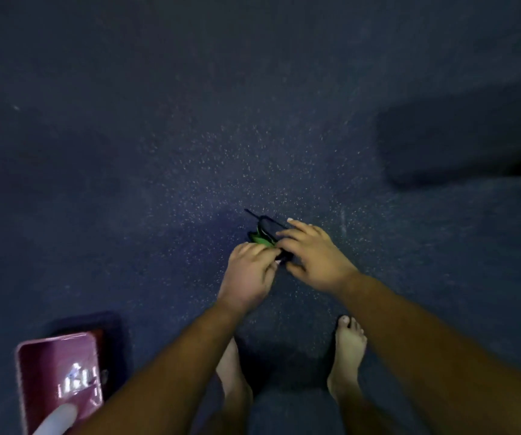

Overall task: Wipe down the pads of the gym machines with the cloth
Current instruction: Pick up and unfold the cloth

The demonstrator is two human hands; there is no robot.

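Both my hands meet over the dark speckled floor, holding a small green and black object (262, 235) with thin black loops or straps; I cannot tell what it is. My left hand (248, 274) pinches its near end with curled fingers. My right hand (312, 257) grips it from the right, fingers spread over the black part. A maroon padded gym pad (58, 372) with a glossy surface sits at the lower left. No cloth is visible.
My two bare feet (348, 350) stand on the floor below my hands. A dark blurred shape (460, 142), perhaps a machine part, fills the right side. A pale tube (56, 419) crosses the maroon pad's near end.
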